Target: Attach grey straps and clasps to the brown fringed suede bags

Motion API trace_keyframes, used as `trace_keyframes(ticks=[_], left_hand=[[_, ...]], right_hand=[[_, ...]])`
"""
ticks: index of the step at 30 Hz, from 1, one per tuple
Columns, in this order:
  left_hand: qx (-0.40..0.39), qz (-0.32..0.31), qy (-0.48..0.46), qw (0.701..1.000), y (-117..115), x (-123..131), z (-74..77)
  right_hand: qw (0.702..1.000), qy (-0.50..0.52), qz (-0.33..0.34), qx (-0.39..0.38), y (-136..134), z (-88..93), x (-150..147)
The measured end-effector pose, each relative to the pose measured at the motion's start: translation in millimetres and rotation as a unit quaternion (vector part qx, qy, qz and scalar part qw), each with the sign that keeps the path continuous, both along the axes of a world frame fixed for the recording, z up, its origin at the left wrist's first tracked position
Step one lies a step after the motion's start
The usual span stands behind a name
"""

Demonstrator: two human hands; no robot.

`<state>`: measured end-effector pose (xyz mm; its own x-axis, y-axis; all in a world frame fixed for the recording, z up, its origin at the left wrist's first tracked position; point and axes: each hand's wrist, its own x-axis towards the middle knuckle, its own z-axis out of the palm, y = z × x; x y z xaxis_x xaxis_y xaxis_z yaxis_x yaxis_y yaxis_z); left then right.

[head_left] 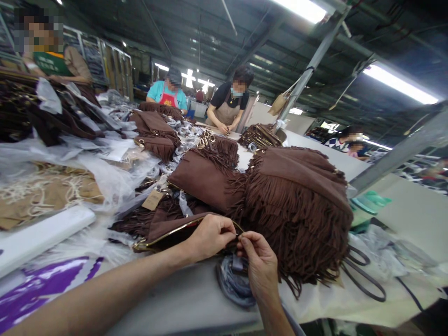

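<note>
Your left hand (210, 239) is curled shut over the open rim of a flat brown suede bag (164, 223) lying on the pale table (189, 298) right in front of you. Your right hand (259, 267) meets it, thumb and forefinger pinched on the end of the bag's gold zip (168, 235). Under your right wrist lies a crumpled grey plastic wad (234, 282). To your left lies a glossy purple sheet (38, 284). Just behind your hands rises a rounded heap of bags (301, 205) with thick, shaggy fringe, dark looped straps (364, 275) trailing beside it. A kraft tag (153, 199) lies left of the heap, amid clear film. Farther off, more fringed bags (156, 133), then two aproned people (229, 105)
</note>
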<state>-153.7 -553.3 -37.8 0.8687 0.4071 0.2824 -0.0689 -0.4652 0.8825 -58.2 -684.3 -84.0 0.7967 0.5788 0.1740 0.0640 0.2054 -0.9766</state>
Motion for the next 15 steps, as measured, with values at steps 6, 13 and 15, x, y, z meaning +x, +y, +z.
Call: trace_keyframes(ticks=[6, 13, 15], left_hand=[[0.108, 0.024, 0.013, 0.994, -0.7, 0.5, -0.1], [0.126, 0.021, 0.019, 0.992, -1.9, 1.4, -1.6], [0.128, 0.021, 0.024, 0.991, -1.5, 1.4, -2.1]], right_hand=[[0.999, -0.023, 0.009, -0.024, 1.0, 0.8, 0.6], [0.998, -0.031, 0.007, -0.046, 1.2, 5.6, -4.3], [0.999, -0.03, 0.005, -0.045, 1.4, 6.2, -4.7]])
